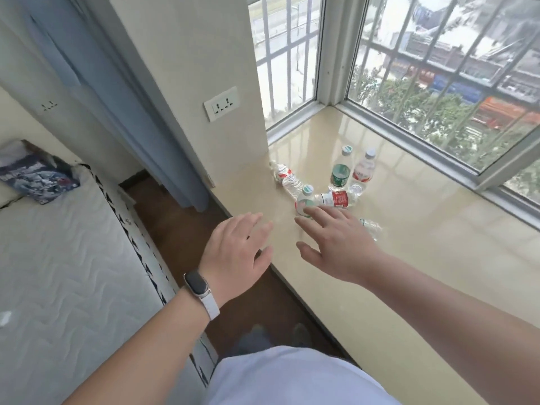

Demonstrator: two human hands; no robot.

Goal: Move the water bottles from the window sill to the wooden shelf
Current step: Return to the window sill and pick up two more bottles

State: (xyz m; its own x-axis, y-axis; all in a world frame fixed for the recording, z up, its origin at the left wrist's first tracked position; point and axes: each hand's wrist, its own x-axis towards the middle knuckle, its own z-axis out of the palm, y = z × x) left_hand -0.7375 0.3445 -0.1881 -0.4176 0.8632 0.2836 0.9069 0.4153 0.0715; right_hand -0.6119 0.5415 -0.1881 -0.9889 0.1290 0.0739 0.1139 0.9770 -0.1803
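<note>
Mostly upright bottles (340, 171), one (336, 199) lying crosswise

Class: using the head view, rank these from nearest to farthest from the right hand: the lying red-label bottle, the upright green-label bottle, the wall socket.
1. Lying red-label bottle, just beyond the right hand.
2. Upright green-label bottle, farther back on the sill.
3. Wall socket, up on the wall, left.

Both your bare arms reach forward, palms down. Your left hand (236, 247) is flat, its fingers (257, 226) spread loosely, a band on that wrist. Your right hand (339, 244) is splayed wide, thumb out, holding nothing.
</note>
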